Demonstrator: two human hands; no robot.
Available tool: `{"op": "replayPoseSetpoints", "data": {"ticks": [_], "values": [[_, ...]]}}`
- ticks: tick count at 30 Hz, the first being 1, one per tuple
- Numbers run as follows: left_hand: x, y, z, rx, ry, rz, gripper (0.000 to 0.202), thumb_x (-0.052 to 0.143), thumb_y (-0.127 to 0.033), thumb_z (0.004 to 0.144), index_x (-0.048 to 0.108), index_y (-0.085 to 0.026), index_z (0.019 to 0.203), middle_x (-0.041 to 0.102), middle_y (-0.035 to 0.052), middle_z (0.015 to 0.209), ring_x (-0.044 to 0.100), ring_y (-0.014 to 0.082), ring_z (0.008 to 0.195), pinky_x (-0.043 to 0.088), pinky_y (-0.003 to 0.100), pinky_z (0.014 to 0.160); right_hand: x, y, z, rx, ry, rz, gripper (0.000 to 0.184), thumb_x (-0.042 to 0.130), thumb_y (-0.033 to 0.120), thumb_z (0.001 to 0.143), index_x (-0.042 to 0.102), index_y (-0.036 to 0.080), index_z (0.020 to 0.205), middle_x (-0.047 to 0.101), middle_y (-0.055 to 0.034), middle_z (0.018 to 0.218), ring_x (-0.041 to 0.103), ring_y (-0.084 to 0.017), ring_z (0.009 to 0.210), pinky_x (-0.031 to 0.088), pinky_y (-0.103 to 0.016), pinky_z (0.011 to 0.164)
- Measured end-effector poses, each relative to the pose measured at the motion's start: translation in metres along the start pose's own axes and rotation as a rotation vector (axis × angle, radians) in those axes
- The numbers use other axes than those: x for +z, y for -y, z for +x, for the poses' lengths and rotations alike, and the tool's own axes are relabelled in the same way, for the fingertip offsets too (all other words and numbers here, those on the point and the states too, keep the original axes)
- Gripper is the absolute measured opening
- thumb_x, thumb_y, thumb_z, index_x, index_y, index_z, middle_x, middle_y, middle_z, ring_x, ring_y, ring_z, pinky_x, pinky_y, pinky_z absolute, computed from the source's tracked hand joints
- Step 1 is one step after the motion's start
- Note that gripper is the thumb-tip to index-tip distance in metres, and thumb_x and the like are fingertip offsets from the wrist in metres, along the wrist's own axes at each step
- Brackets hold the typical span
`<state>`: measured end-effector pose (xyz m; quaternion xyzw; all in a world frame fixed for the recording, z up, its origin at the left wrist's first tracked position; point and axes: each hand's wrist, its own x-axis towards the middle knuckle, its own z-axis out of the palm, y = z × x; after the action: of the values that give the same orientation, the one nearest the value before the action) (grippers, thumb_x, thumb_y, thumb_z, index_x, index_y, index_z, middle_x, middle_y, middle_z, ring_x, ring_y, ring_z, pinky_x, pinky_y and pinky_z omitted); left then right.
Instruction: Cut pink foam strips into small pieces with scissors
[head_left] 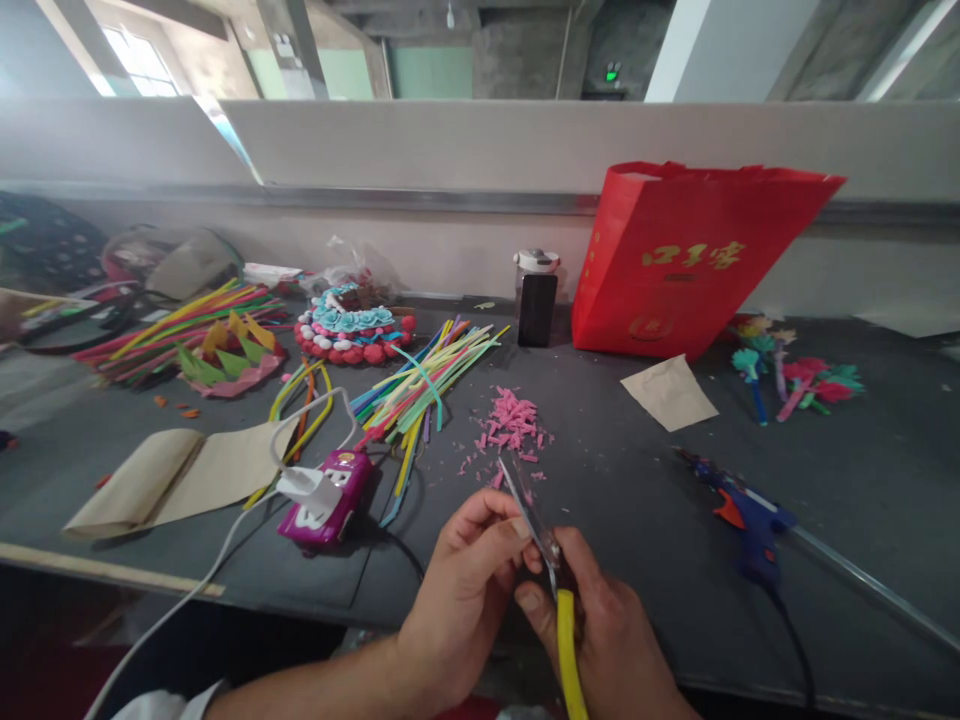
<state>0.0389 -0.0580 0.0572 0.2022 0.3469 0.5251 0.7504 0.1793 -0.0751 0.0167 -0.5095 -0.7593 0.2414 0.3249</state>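
Note:
My right hand point(607, 625) is wrapped around a pair of scissors point(571, 660) with yellow handles, their metal blades pointing up and away from me. Close against the blades, my left hand point(469, 590) is closed in a pinch; whatever is between its fingertips is hidden. Just beyond the scissor tips lies a loose pile of small pink snippets point(513, 418), with crumbs scattered around it.
A purple power strip point(341, 505) with a white plug stands left of my hands. Behind it lie pipe cleaners point(427, 385). At right are a blue glue gun point(750, 530) and a red bag point(682, 270). A phone point(537, 312) leans on a bottle point(534, 262).

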Motion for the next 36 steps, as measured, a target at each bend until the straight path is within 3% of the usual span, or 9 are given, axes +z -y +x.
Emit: {"op": "replayPoseSetpoints", "data": {"ticks": [7,13,19,26,30,33,36], "values": [[0.001,0.001,-0.002,-0.008,0.006,0.003,0.008,0.068,-0.017,0.079,0.061,-0.017,0.075,0.060,-0.0008,0.060,0.053,0.0091,0.058,0.044,0.019,0.059,0.001,0.004,-0.006,0.055,0.020,-0.092,0.026,0.042,0.049,0.093,0.046,0.025,0.101,0.071,-0.0008,0.076,0.067,-0.018,0.049,0.045,-0.023,0.043],[0.001,0.003,-0.003,-0.019,-0.002,-0.016,0.010,0.069,-0.017,0.078,0.061,-0.017,0.073,0.059,-0.0015,0.059,0.052,0.0085,0.057,0.041,0.019,0.056,0.000,0.003,-0.002,0.017,0.014,0.004,0.020,0.042,0.045,0.095,0.045,0.025,0.098,0.069,-0.0003,0.075,0.070,-0.017,0.058,0.047,-0.021,0.047],[0.003,0.000,-0.003,-0.017,0.006,0.007,0.008,0.069,-0.018,0.078,0.062,-0.017,0.074,0.060,-0.0010,0.060,0.051,0.0083,0.055,0.041,0.019,0.057,0.005,-0.003,-0.002,0.040,0.021,0.155,0.016,0.048,0.040,0.095,0.043,0.025,0.093,0.063,0.0055,0.064,0.064,-0.013,0.049,0.044,-0.018,0.045],[-0.004,-0.003,0.004,-0.015,0.050,0.010,0.006,0.065,-0.017,0.081,0.061,-0.016,0.076,0.059,-0.0002,0.062,0.053,0.0094,0.059,0.042,0.021,0.063,-0.006,0.004,0.003,0.165,-0.094,0.295,0.034,0.043,0.058,0.092,0.050,0.025,0.095,0.061,0.0064,0.059,0.061,-0.012,0.045,0.047,-0.018,0.046],[-0.008,-0.007,0.010,0.014,0.075,0.022,0.005,0.062,-0.017,0.082,0.060,-0.016,0.078,0.060,0.0000,0.067,0.055,0.0101,0.059,0.042,0.023,0.063,-0.007,0.008,0.004,0.245,-0.111,0.369,0.039,0.046,0.064,0.088,0.052,0.025,0.091,0.052,0.0090,0.050,0.056,-0.012,0.039,0.046,-0.019,0.042],[-0.009,-0.011,0.014,0.033,0.074,0.096,0.007,0.064,-0.017,0.080,0.058,-0.016,0.077,0.064,0.0008,0.075,0.057,0.0099,0.059,0.042,0.023,0.063,-0.006,0.008,0.005,0.261,-0.145,0.393,0.038,0.051,0.063,0.085,0.054,0.025,0.089,0.049,0.0091,0.049,0.054,-0.011,0.039,0.046,-0.020,0.044],[-0.009,-0.013,0.017,0.110,0.047,0.291,0.010,0.069,-0.017,0.076,0.059,-0.016,0.074,0.064,0.0000,0.070,0.055,0.0089,0.055,0.041,0.022,0.060,-0.008,0.008,0.006,0.296,-0.173,0.416,0.035,0.053,0.058,0.086,0.055,0.023,0.086,0.047,0.0082,0.050,0.046,-0.009,0.038,0.043,-0.019,0.041]]}}
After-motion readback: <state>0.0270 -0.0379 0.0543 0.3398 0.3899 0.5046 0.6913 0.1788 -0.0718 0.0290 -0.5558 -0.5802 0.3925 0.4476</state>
